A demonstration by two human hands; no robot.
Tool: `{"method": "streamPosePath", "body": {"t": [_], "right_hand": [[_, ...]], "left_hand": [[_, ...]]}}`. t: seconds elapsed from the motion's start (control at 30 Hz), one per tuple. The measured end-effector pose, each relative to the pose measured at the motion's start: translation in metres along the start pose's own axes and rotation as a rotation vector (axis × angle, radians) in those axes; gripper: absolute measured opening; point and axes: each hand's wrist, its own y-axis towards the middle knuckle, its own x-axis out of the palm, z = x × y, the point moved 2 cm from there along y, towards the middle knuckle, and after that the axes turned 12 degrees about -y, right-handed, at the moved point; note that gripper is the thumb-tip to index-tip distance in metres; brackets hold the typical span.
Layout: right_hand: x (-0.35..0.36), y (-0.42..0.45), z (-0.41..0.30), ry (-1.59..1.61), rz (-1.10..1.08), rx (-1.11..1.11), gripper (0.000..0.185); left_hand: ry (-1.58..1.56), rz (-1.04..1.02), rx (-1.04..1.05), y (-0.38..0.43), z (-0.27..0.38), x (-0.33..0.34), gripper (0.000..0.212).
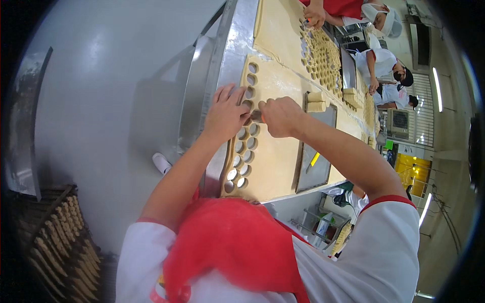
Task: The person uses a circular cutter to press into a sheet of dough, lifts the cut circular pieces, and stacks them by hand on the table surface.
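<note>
My right hand [282, 116] grips a round metal cutter [257, 116] with an orange part showing, low over a thick sheet of pale dough [276, 151]. Beside it, my left hand [226, 113] rests at the dough's edge with fingers spread and curved, thumb near the cutter. Its palm side is hidden, so whether it holds anything cannot be told. Round holes [251, 143] run along that edge in two rows on the near side and one row beyond my hands. Metal shows through several of them.
Right of the dough, a metal tray [318, 170] holds a yellow-handled tool [313, 161] and stacked dough rounds [316, 102]. Farther off, a co-worker's hand [315, 16] works over perforated dough [322, 57]. The steel table's edge [212, 75] borders the floor. A rack with filled trays [64, 242] stands lower left.
</note>
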Motion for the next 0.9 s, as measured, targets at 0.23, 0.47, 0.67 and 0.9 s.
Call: {"method": "streamPosePath", "body": {"t": [0.23,0.47,0.67,0.9], "right_hand": [[0.009,0.013,-0.005,0.04,-0.079,0.007,0.028],[0.0,0.014,0.003,0.204,-0.109,0.222,0.046],[-0.004,-0.015,0.03,0.27,-0.054,0.237,0.056],[-0.005,-0.013,0.026,0.052,-0.019,0.217,0.061]], "left_hand": [[-0.009,-0.002,0.01,-0.003,0.003,-0.002,0.014],[-0.019,0.064,0.022,-0.001,-0.001,-0.002,0.014],[0.011,0.051,0.027,0.0,-0.002,-0.001,0.014],[-0.005,0.032,0.009,-0.002,0.0,0.001,0.013]]}}
